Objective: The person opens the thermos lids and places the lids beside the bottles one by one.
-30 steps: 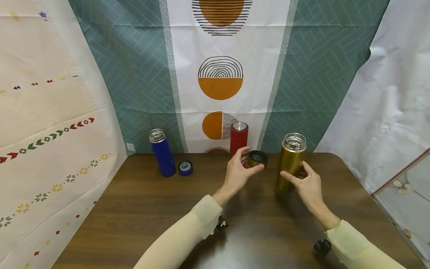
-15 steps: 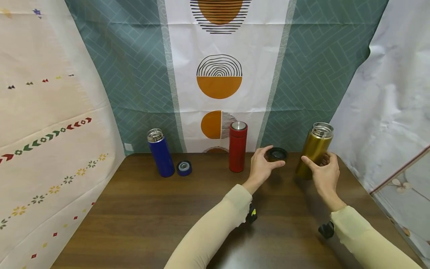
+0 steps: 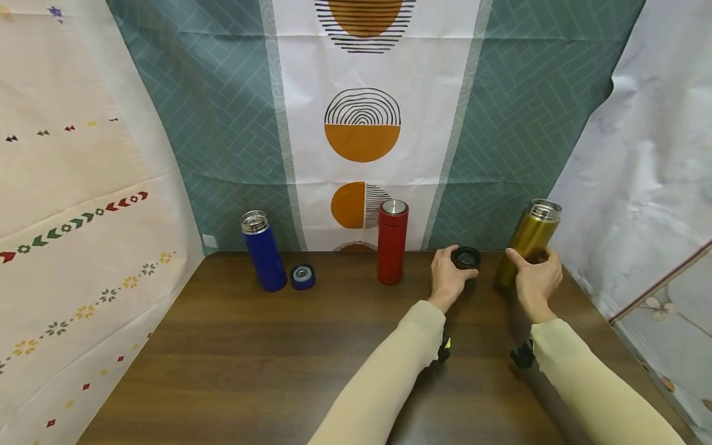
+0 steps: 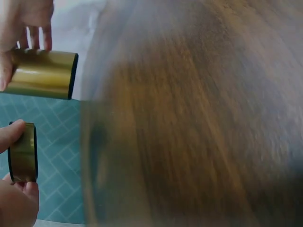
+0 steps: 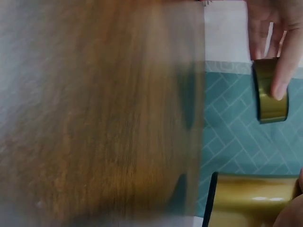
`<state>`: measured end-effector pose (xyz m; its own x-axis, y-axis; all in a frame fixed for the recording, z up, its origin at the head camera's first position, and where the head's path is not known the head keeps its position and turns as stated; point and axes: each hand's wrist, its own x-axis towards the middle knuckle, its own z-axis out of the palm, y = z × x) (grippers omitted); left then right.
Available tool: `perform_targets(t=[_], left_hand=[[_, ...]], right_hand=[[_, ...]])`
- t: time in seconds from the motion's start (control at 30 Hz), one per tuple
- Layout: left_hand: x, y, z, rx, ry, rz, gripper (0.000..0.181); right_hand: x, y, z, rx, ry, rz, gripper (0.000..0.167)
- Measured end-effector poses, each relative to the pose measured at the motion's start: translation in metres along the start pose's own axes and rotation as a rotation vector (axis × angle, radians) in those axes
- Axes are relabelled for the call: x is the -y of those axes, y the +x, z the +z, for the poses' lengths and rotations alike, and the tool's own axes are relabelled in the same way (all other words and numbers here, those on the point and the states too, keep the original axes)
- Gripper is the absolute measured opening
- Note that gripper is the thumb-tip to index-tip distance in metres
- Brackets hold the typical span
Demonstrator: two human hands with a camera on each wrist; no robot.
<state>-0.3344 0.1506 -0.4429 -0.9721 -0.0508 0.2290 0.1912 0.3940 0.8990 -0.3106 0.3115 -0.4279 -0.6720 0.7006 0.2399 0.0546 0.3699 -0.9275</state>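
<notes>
Tabletop (image 3: 267, 364), gold bottle (image 3: 527, 239), lid (image 3: 466, 258), both held

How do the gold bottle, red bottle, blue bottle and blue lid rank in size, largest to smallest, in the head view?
Gold bottle, partly hidden
Red bottle and blue bottle, too alike to rank
Blue lid

Patterned cloth (image 3: 211, 111) behind wooden table (image 3: 267, 358)

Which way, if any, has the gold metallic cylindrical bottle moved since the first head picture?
Yes, mainly rightward: the gold bottle in the right hand is now farther from the standing red cylindrical bottle with a silver top.
</notes>
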Motion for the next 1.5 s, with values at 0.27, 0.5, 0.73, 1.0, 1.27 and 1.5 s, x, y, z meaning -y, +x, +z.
perform_targets(t=[0.27, 0.5, 0.73, 1.0, 1.27, 1.5], left_hand=[[0.002, 0.003, 0.022, 0.008, 0.025, -0.069, 0.066], [0.014, 0.006, 0.032, 0.008, 0.045, -0.098, 0.067], [0.023, 0.009, 0.04, -0.003, 0.086, -0.083, 0.067], [0.026, 0.006, 0.05, 0.019, 0.133, -0.072, 0.067], [0.029, 0.005, 0.055, 0.038, 0.176, -0.057, 0.074], [0.019, 0.0, 0.03, 0.085, 0.036, -0.01, 0.073]], right_hand=[[-0.009, 0.012, 0.008, -0.039, 0.018, 0.028, 0.082], [-0.017, 0.013, 0.015, -0.03, 0.024, 0.007, 0.081], [-0.02, 0.011, 0.017, -0.015, 0.024, -0.002, 0.077], [-0.024, 0.011, 0.016, 0.028, -0.017, -0.046, 0.076], [-0.027, 0.008, 0.012, 0.118, -0.029, -0.081, 0.083], [-0.019, -0.005, 0.003, 0.031, 0.06, -0.119, 0.085]])
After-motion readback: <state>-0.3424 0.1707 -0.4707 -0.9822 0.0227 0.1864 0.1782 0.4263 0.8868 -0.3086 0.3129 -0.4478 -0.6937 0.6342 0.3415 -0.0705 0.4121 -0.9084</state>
